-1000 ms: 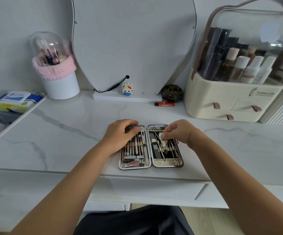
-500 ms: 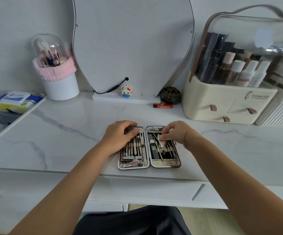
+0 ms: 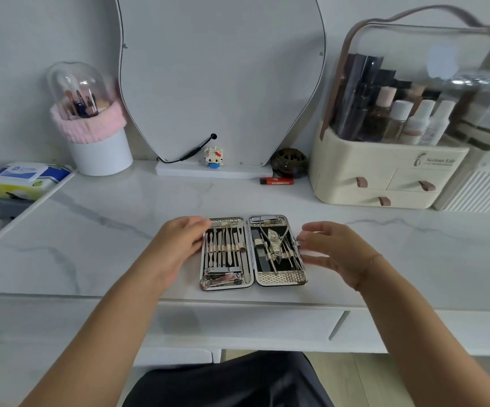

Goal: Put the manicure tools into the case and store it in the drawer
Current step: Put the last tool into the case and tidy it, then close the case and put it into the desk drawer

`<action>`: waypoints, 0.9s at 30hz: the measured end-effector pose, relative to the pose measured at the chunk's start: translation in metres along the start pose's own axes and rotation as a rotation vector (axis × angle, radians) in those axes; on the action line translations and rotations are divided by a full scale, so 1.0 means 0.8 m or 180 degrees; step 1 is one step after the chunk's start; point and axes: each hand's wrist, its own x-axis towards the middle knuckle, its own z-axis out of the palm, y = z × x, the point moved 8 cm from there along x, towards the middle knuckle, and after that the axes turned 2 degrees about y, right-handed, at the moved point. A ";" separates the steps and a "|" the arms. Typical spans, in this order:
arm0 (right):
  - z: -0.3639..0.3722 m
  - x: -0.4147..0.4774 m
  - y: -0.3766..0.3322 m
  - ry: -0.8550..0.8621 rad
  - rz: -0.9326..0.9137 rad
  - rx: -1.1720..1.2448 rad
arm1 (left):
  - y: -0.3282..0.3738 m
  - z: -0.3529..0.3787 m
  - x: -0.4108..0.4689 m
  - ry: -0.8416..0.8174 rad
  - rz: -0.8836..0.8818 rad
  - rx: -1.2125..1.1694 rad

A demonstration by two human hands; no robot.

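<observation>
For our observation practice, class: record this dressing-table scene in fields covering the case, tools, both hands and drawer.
case: open flat on the table, near its front edge
tools: strapped into both halves
left hand: open, fingers at the case's left edge
right hand: open, fingertips by its right edge
drawer: below the tabletop, appears shut
stage: case not yet closed

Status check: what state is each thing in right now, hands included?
Manicure case: open flat on the tabletop.
Manicure tools: strapped into both halves.
Left hand: open, on the case's left edge.
Right hand: open, at the case's right edge.
Desk drawer: shut.
Organizer drawers: shut.
Brush holder dome: shut.
</observation>
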 end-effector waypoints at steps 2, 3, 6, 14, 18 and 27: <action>0.001 -0.006 -0.001 0.0074 -0.0035 0.0126 | -0.004 -0.002 0.000 0.0053 -0.0333 -0.0674; 0.001 -0.009 -0.001 0.0105 -0.0061 0.0174 | -0.004 -0.004 0.000 0.0112 -0.0473 -0.0962; 0.006 -0.018 0.005 0.0212 -0.0088 0.0579 | 0.007 -0.001 0.000 0.0186 -0.0505 -0.1355; 0.033 -0.032 0.029 0.0149 -0.0220 0.1262 | 0.058 0.051 -0.005 -0.0304 0.0706 0.1119; 0.017 -0.029 0.017 0.0164 -0.0268 0.0919 | 0.081 0.088 -0.014 -0.0493 0.1373 0.2298; -0.039 -0.016 0.003 0.0959 -0.1133 -0.1280 | 0.041 0.148 -0.053 -0.1348 0.2690 0.3899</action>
